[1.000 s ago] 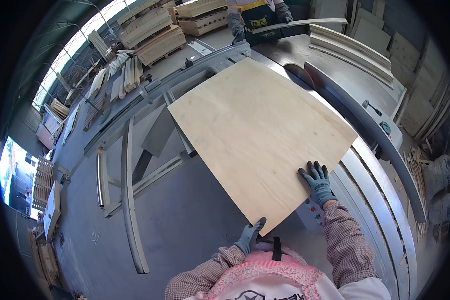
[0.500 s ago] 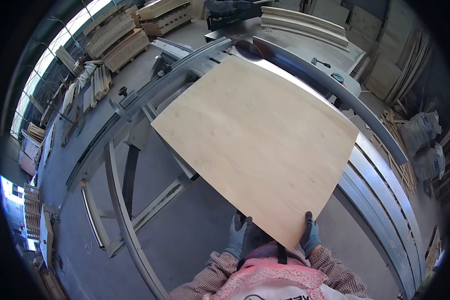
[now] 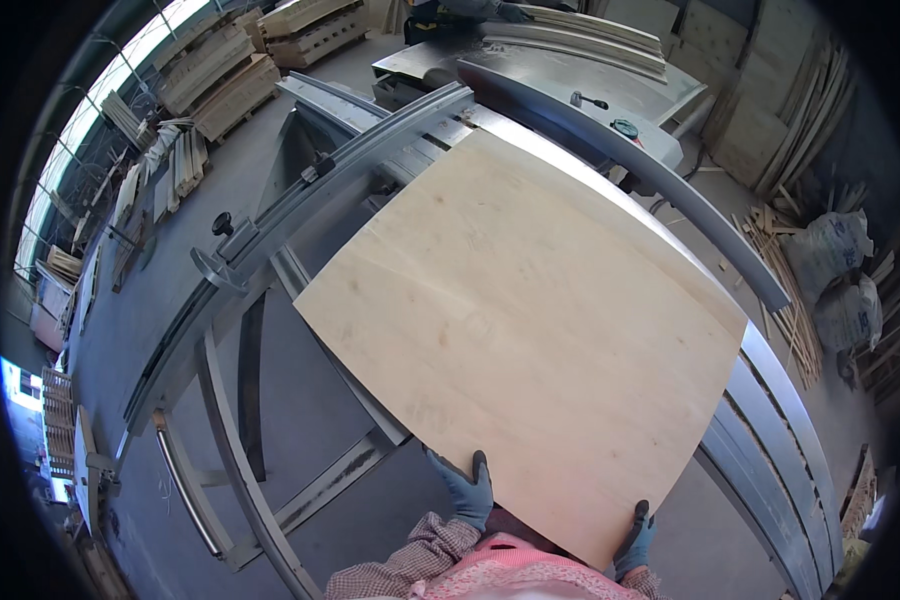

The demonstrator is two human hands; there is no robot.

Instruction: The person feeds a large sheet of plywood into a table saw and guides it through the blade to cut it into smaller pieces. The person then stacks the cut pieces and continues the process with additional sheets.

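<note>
A large pale plywood sheet [image 3: 530, 330] lies flat across the metal frame of a sliding panel saw [image 3: 370, 150]. My left hand [image 3: 467, 487], in a blue-grey glove, grips the sheet's near edge toward its left corner. In the same kind of glove, my right hand [image 3: 634, 540] holds the near edge at the right corner. The sheet's far edge lies near the long grey rail [image 3: 630, 170] of the saw table. My checked sleeves and pink front show at the bottom.
Grey steel support arms [image 3: 240, 440] of the saw carriage stretch left over a concrete floor. Stacks of wooden boards [image 3: 220, 80] stand at the upper left, more panels [image 3: 770, 110] and filled sacks [image 3: 830, 260] on the right. Another person's gloved hand [image 3: 505, 12] rests at the saw's far end.
The sheet has come closer to me and swung left. My right hand went from the sheet's right edge to its near edge, and both hands now grip farther apart.
</note>
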